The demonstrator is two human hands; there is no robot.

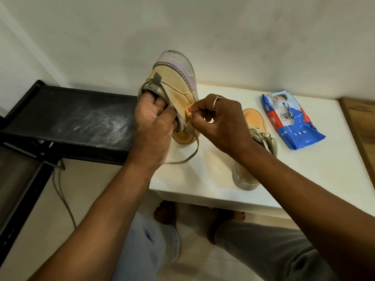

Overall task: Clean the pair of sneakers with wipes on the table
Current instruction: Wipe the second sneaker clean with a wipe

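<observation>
Head view, one entry per item.

- Held sneaker (172,78): raised above the left end of the counter (203,179). Long axis near upright, grey-capped toe up and toward the wall, heel low, sole side turned to the right.
- Left hand (154,122): fingers tucked into the sneaker's opening, thumb outside, gripping the collar.
- Right hand (221,122): thumb and forefinger pinched on a small tan bit (187,113) at the sneaker's side. Lace end or tab, cannot tell. No wipe is seen in either hand.
- Lace (192,153): hangs loose below the sneaker in a slack curve.
- Second sneaker (254,122): stands on the counter, long axis running near to far, grey rubber end toward the person.
- Wipes packet (292,120): lies flat beyond it, near the wall, torn open.
- Black rack (81,114): left of the counter, dusty.

Step judged: loosening the lace ahead of wiping. Advice: keep the inner grip firm so the upper stays taut, draw the lace out evenly without jerking, and then fetch a wipe from the packet.
</observation>
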